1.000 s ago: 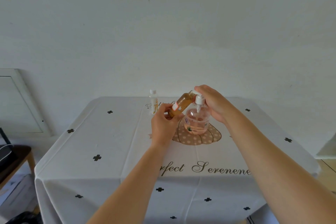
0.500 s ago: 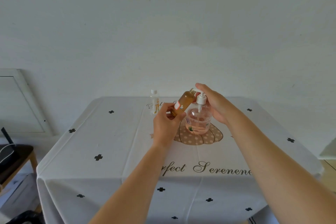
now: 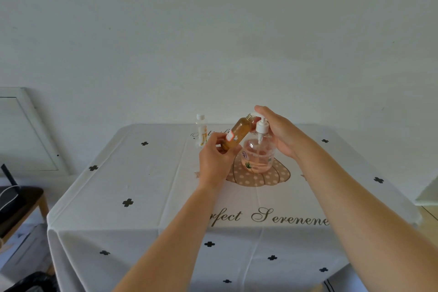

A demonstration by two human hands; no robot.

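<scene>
Amber cylindrical bottle (image 3: 238, 134) with a white label and a bare threaded neck: we hold it in the air above the middle of the table, tilted, neck up and to the right.

At the left edge a white framed panel (image 3: 26, 133) stands against the wall. In front of it a brown wooden stool (image 3: 28, 199) carries a dark object that we cannot make out.

Next comes the table under a white cloth (image 3: 147, 197) printed with small black crosses, a dotted beige figure and curly script. Toward its far edge a small clear bottle with a white cap (image 3: 202, 131) stands upright, just behind and left of our left hand.

Our left hand (image 3: 214, 161) grips the lower half of the amber cylindrical bottle. The fingers and thumb are curled round it, with the thumb on the near side beside the label. The bottle's open mouth sits just beside the spout of the white pump head (image 3: 262, 125), so close that we cannot tell whether they touch.

That pump tops a round clear dispenser bottle (image 3: 258, 156) with pinkish liquid in its lower part. It stands upright on the dotted figure, just right of our left hand.

Our right hand (image 3: 282, 135) is farthest right. Its fingers are nearly straight and held together, arched over the pump head, with the palm beside it and facing left. It grips nothing, and we cannot tell whether the fingers press on the pump top.
</scene>
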